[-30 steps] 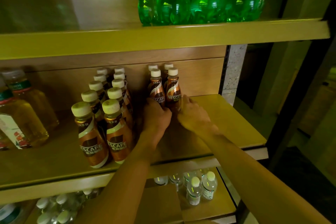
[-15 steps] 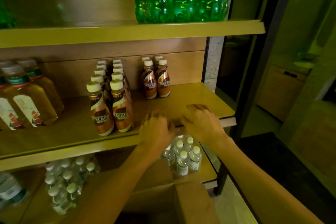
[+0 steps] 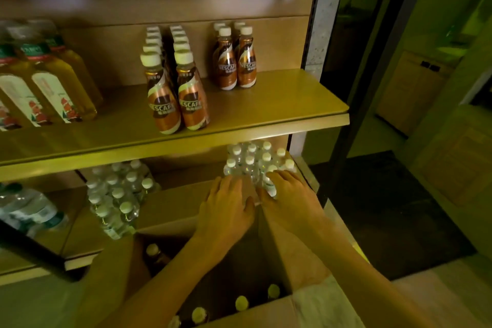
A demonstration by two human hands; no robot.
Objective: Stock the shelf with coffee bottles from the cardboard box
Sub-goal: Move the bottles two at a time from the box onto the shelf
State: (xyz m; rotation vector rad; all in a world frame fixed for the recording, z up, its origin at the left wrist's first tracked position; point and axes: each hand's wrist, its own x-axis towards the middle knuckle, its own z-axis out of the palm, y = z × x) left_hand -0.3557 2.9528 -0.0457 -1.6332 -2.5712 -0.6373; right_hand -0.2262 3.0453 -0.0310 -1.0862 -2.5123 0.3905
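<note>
Partway through, by the look of it. Up beyond the fingertips, on the shelf point(image 3: 292, 98): two long rows of coffee bottles point(image 3: 173, 98) running from front edge to back wall, and to the right of them a short block point(image 3: 235, 64), two wide, tucked at the back. Leaves bare board in front of that block (the likely spot for the next ones, judging by the gap). Below the wrists, inside the cardboard box point(image 3: 255, 317): pale caps point(image 3: 241, 303) of more bottles standing upright close under the forearms, plus a lone cap point(image 3: 152, 249) left of the left forearm. Rest of the box too dark for a count. So: plenty shelved, more waiting to go up.

Now the hands. Left hand point(image 3: 226, 210) and right hand point(image 3: 290, 202) side by side, palms down, thumbs nearly meeting, fingers stretched out and loose, gripping nothing. Hovering over the far side of the box, forearms laid out across its opening. Right past the fingertips, a pack of water bottles point(image 3: 253, 157) on the lower shelf; touching it or just short of it, cannot tell. Off to the left of the left hand, a second water pack point(image 3: 117, 194). Calls next for a dip down into the box and a grip round a bottle neck in each hand
</note>
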